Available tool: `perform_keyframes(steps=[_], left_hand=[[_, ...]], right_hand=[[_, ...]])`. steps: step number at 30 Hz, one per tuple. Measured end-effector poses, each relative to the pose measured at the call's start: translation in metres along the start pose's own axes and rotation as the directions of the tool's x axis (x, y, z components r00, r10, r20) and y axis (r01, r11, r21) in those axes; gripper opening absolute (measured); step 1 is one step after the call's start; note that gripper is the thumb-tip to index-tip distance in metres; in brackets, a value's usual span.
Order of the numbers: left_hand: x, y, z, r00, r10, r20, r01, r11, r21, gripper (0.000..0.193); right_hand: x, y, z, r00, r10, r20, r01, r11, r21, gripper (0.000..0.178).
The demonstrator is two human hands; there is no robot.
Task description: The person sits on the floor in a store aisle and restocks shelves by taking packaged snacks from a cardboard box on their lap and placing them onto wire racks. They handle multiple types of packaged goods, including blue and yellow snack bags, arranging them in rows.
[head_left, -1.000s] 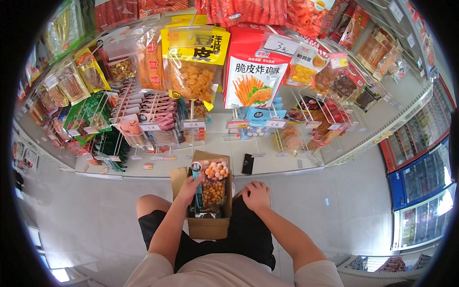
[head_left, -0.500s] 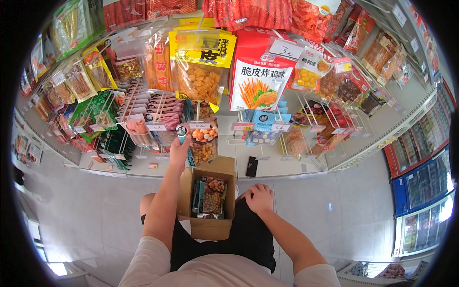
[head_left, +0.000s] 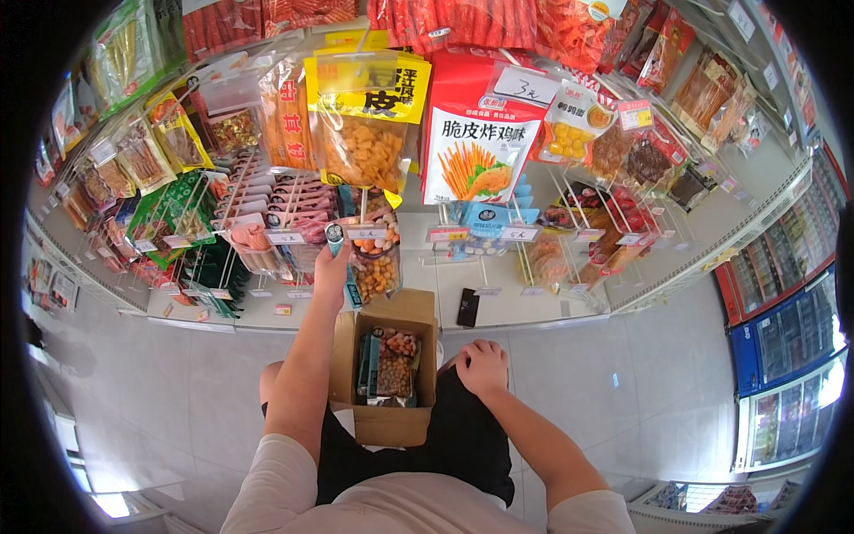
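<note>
My left hand (head_left: 331,272) reaches up to the lower rack and grips the teal left edge of a clear snack pack (head_left: 378,276) with round tan and orange pieces. The pack hangs among similar ones behind a price tag (head_left: 366,233); whether it is fully on the hook I cannot tell. Between my legs stands an open cardboard box (head_left: 390,431) with several packs (head_left: 390,367) of the same look inside. My right hand (head_left: 482,367) rests on my right knee, fingers spread over it, holding nothing.
A black phone (head_left: 467,307) lies on the bottom shelf (head_left: 551,307). Above hang a yellow-topped snack bag (head_left: 365,125) and a red-and-white one (head_left: 480,133). Pink packs (head_left: 302,200) hang left of my left hand, blue packs (head_left: 489,227) to the right. Refrigerated cases (head_left: 787,347) stand far right.
My left hand and the pack's gripped edge have shifted slightly up and left. My right hand and the box have stayed in place.
</note>
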State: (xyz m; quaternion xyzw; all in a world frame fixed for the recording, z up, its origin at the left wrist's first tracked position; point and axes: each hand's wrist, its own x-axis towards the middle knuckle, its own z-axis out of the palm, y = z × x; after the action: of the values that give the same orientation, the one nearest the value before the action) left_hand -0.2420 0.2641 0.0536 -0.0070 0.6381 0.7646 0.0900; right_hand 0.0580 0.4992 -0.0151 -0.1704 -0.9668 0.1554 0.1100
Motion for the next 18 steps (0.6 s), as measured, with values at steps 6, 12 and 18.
perform_keyframes(steps=[6, 12, 18], left_hand=[[0.003, -0.01, -0.005, 1.0, 0.004, 0.019, -0.004, 1.0, 0.02, 0.021], [-0.006, 0.005, 0.011, 0.998, 0.044, -0.047, -0.042, 0.997, 0.058, 0.02], [0.002, 0.011, 0.013, 0.981, 0.113, -0.156, -0.094, 0.988, 0.124, 0.024]], right_hand=[[0.002, -0.003, -0.002, 1.0, -0.006, 0.013, 0.005, 1.0, 0.01, 0.015], [0.001, -0.001, -0.001, 1.0, -0.002, 0.006, 0.002, 1.0, 0.011, 0.014], [0.002, -0.002, -0.002, 1.0, -0.008, -0.002, 0.008, 1.0, 0.02, 0.014]])
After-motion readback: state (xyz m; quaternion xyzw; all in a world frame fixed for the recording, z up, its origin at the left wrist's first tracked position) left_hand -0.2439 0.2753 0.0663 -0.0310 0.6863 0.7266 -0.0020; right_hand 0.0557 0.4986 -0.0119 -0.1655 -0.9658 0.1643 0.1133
